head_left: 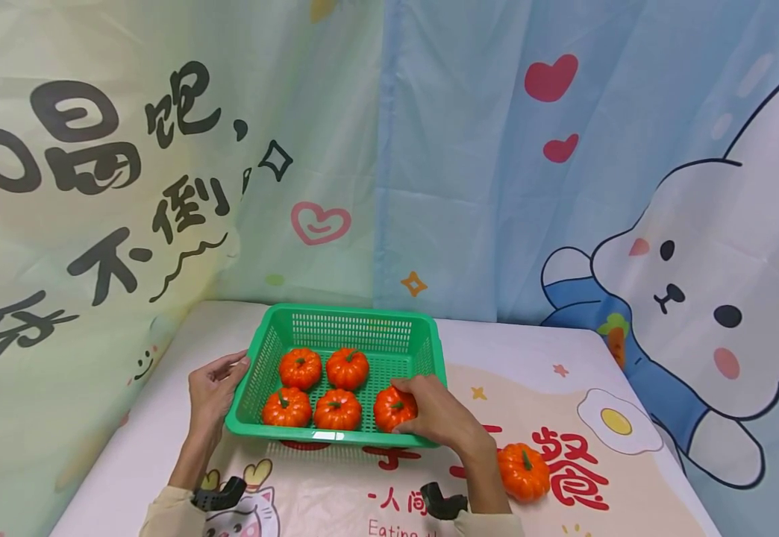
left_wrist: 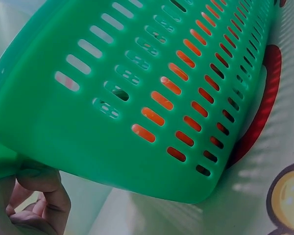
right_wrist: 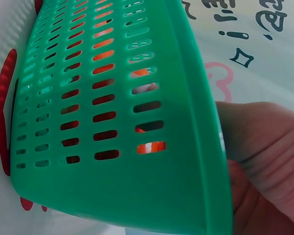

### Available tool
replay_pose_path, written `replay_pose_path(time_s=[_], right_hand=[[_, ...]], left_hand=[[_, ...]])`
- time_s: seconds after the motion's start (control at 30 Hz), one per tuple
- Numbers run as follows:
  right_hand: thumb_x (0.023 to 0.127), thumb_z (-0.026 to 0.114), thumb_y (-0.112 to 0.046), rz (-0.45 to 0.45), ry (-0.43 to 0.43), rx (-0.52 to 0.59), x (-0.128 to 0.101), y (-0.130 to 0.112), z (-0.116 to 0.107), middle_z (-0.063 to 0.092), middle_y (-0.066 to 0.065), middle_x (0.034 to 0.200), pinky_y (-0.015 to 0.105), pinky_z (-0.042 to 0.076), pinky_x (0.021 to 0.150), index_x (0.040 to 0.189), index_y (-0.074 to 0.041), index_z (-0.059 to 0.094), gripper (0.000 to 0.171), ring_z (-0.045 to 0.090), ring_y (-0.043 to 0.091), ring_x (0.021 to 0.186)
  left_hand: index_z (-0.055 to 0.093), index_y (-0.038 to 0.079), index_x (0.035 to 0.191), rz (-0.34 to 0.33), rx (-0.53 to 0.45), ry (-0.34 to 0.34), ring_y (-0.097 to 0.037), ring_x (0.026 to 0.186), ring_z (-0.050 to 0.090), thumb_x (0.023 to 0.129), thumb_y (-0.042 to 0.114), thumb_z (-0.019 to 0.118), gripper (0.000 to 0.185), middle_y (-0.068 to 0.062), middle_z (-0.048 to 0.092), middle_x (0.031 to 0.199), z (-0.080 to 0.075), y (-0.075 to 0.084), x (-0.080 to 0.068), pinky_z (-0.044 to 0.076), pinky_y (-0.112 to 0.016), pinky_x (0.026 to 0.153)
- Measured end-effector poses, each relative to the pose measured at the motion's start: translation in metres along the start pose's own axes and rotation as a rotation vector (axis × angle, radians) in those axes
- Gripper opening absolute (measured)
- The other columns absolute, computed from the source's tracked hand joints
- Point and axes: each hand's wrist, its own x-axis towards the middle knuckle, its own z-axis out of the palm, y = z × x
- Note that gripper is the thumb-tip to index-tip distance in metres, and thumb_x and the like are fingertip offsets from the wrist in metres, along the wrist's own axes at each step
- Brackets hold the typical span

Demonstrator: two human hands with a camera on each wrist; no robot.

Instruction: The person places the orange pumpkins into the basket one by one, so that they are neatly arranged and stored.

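We are reaching our right hand [head_left: 430, 414] over the near rim of the green basket [head_left: 336, 440], fingers curling round the front-right pumpkin [head_left: 395, 408] inside. Our left hand [head_left: 213, 388] is gripping the left rim. One loose pumpkin [head_left: 524, 471] is sitting right of the basket, open tablecloth [head_left: 530, 358] beyond.

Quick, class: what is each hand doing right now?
Left hand: grips the left rim of the green basket.
Right hand: grips the basket's right front rim, fingers curled over it beside a toy pumpkin.
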Motion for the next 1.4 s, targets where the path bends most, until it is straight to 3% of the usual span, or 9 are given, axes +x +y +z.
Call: replay_pose_path(time_s=[0.27,0.6,1.0,1.4], right_hand=[[0.08,0.098,-0.011,-0.017,-0.03,-0.035,0.005,0.0,0.004,0.077,0.01,0.12,0.046,0.06,0.095,0.142,0.001,0.071,0.069,0.062,0.024,0.109],[0.08,0.098,-0.01,-0.055,-0.051,-0.045,0.012,-0.001,0.008,0.078,0.007,0.107,0.034,0.057,0.085,0.134,0.002,0.075,0.06,0.061,0.021,0.1],[0.079,0.097,-0.008,-0.013,-0.05,-0.048,0.014,0.002,0.015,0.077,0.015,0.124,0.051,0.057,0.098,0.14,0.004,0.071,0.067,0.061,0.027,0.112],[0.078,0.098,-0.007,0.02,-0.047,-0.044,0.015,0.001,0.017,0.074,0.018,0.125,0.052,0.057,0.099,0.141,0.006,0.069,0.071,0.058,0.029,0.113]], left_hand=[[0.077,-0.002,0.132,0.0,0.032,0.005,0.0,0.074,0.066,0.104,0.019,0.077,0.035,0.019,0.073,0.082,-0.003,0.0,-0.001,0.056,-0.016,0.064],[0.076,-0.004,0.132,0.001,0.022,0.008,0.001,0.073,0.066,0.104,0.017,0.077,0.035,0.021,0.072,0.08,-0.004,0.004,-0.003,0.056,-0.016,0.064],[0.077,-0.003,0.131,-0.007,0.007,0.006,0.002,0.074,0.067,0.103,0.018,0.077,0.035,0.022,0.073,0.08,-0.001,0.0,0.001,0.055,-0.016,0.064],[0.077,-0.002,0.13,0.001,0.018,0.004,0.001,0.074,0.067,0.104,0.019,0.077,0.034,0.021,0.073,0.08,0.0,0.0,0.0,0.055,-0.016,0.064]])
